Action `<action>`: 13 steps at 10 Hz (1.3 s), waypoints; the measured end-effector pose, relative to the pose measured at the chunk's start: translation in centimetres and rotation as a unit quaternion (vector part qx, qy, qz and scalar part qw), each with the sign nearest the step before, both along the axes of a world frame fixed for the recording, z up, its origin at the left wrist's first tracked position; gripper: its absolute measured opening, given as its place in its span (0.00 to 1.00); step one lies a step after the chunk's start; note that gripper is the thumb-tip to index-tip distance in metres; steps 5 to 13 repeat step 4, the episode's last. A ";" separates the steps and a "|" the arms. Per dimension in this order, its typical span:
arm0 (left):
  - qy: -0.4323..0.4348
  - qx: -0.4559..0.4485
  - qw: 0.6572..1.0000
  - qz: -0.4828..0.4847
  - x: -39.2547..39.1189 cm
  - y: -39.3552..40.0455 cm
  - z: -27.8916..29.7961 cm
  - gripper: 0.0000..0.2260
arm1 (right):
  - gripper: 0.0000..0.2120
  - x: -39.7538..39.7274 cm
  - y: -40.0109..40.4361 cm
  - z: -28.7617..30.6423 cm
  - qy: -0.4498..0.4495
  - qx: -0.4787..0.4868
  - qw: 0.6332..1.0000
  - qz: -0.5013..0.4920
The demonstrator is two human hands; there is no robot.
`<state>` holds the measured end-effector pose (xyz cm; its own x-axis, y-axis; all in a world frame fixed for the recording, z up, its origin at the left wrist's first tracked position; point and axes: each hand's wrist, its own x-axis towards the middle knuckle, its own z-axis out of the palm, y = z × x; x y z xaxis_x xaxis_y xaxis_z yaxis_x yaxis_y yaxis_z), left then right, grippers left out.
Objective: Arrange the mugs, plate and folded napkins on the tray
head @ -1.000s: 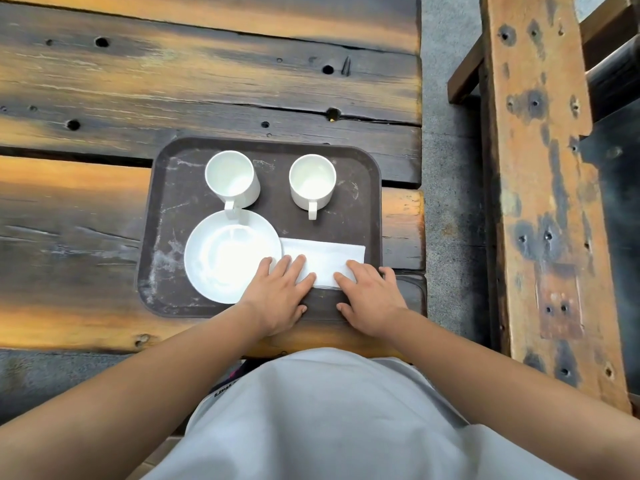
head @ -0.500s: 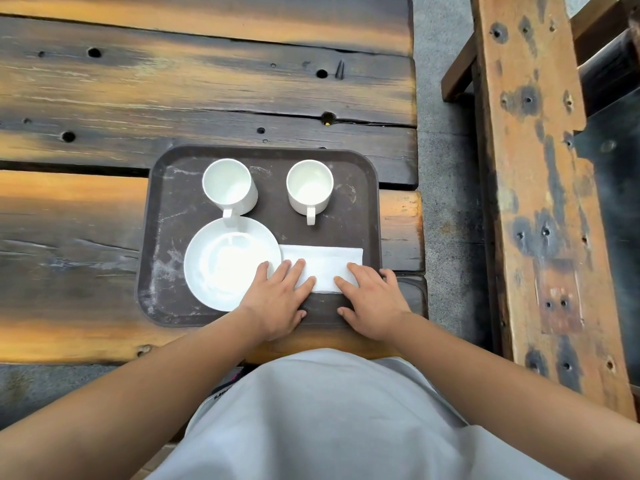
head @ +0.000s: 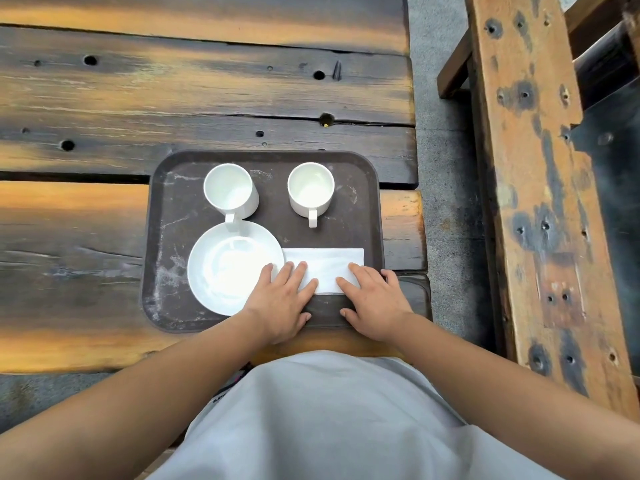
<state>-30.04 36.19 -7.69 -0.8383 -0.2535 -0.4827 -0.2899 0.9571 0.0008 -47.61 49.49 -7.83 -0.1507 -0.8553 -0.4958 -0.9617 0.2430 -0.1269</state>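
Note:
A dark brown tray (head: 173,216) lies on the wooden table. Two white mugs stand at its far side: the left mug (head: 230,190) and the right mug (head: 310,188), handles pointing toward me. A white plate (head: 225,268) sits at the near left, under the left mug's handle. A folded white napkin (head: 327,263) lies flat to the right of the plate. My left hand (head: 280,303) rests flat with its fingers on the napkin's left end and the plate's edge. My right hand (head: 374,303) lies flat on the napkin's right end.
The weathered plank table (head: 173,98) has gaps and holes. Its right edge is just past the tray, with grey ground (head: 443,168) beyond it. A wooden bench (head: 536,202) runs along the right. My grey shirt (head: 329,427) fills the bottom.
The view has shifted slightly, so the tray sits lower in the frame. Both hands stay flat on the napkin in nearly the same place.

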 end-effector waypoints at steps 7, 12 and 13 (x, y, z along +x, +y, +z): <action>0.016 0.041 0.996 0.076 1.5 -1.4 1.6 0.33 | 0.32 1.7 -1.3 1.6 -0.001 -0.031 0.999 -0.028; 0.016 0.041 0.996 0.076 1.5 -1.4 1.6 0.33 | 0.32 1.7 -1.3 1.6 -0.001 -0.031 0.999 -0.028; 0.016 0.041 0.996 0.076 1.5 -1.4 1.6 0.33 | 0.32 1.7 -1.3 1.6 -0.001 -0.031 0.999 -0.028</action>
